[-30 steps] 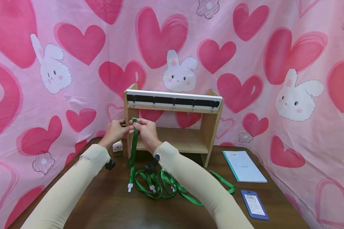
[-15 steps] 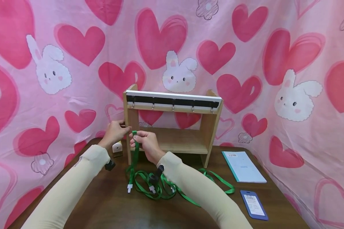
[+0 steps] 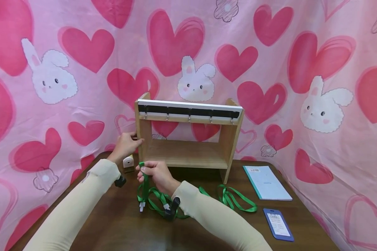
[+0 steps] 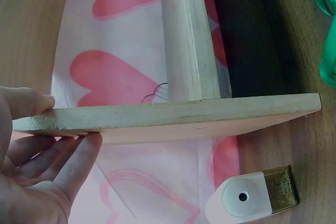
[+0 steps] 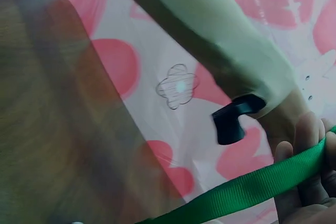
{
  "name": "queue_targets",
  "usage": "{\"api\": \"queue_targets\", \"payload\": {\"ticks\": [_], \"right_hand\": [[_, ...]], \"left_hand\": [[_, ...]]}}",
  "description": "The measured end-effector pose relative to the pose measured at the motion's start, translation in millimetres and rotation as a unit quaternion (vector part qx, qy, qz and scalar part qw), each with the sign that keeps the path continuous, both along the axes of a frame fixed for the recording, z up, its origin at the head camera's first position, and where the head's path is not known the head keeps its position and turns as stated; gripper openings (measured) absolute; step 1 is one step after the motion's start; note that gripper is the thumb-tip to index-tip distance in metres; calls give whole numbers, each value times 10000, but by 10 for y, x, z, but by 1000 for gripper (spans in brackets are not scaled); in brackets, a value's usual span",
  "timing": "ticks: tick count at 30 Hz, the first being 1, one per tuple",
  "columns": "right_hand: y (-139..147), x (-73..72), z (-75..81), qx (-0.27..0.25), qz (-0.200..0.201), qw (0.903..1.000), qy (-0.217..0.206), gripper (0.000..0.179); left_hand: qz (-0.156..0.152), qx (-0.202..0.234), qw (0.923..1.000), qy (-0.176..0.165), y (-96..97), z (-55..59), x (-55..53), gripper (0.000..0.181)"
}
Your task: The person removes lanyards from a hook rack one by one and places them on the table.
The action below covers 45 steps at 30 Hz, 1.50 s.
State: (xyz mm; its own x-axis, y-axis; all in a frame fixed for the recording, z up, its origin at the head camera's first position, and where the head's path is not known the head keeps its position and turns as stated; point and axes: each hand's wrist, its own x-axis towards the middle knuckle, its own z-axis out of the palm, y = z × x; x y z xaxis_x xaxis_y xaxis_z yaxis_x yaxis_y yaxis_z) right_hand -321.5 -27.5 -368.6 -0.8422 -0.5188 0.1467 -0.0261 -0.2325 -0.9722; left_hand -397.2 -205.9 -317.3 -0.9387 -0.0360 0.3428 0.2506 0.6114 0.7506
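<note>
In the head view my left hand (image 3: 124,146) grips the left side panel of a wooden shelf (image 3: 188,162). The left wrist view has the thumb on one face of the panel (image 4: 152,113) and the fingers on the other. My right hand (image 3: 158,177) pinches the top of a green lanyard (image 3: 145,188) in front of the shelf. The strap hangs down to a white clip (image 3: 142,206) near the tabletop. In the right wrist view the green strap (image 5: 247,188) runs out from between the fingers. Several small metal hooks (image 3: 189,119) line the shelf's upper rail.
More green lanyards (image 3: 238,203) lie looped on the brown table (image 3: 119,223), partly behind the right arm. At the right are a blue card holder (image 3: 278,225) and a pale notebook (image 3: 267,182). A small white object with a dark hole (image 4: 239,198) stands left of the shelf.
My right hand has lowered from near the left hand toward the table, bringing the pinched lanyard top down and slackening its strap. My left hand has stayed on the panel.
</note>
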Motion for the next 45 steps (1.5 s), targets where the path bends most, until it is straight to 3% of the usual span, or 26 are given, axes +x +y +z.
{"api": "queue_targets", "payload": {"ticks": [10,14,19,23,29,45], "right_hand": [[-27,94,-290,544,845,9946,266,26],[-90,84,-428,785,1003,9914,293,25],[-166,27,-634,1154,872,9884,460,23],[-194,-50,-803,1408,473,9878,460,20],[-206,-181,-1011,1331,116,9907,262,20],[-255,-247,-1127,1566,-252,9871,216,20]], "left_hand": [[-16,-60,10000,48,7,-1,-11,52],[-32,-47,10000,69,-5,-11,-8,51],[-47,-23,9999,92,-11,-23,-7,51],[-76,-2,9999,88,-9,-24,-1,52],[-96,24,9999,30,-15,-14,1,53],[-85,64,9999,10,-14,-12,6,53]]}}
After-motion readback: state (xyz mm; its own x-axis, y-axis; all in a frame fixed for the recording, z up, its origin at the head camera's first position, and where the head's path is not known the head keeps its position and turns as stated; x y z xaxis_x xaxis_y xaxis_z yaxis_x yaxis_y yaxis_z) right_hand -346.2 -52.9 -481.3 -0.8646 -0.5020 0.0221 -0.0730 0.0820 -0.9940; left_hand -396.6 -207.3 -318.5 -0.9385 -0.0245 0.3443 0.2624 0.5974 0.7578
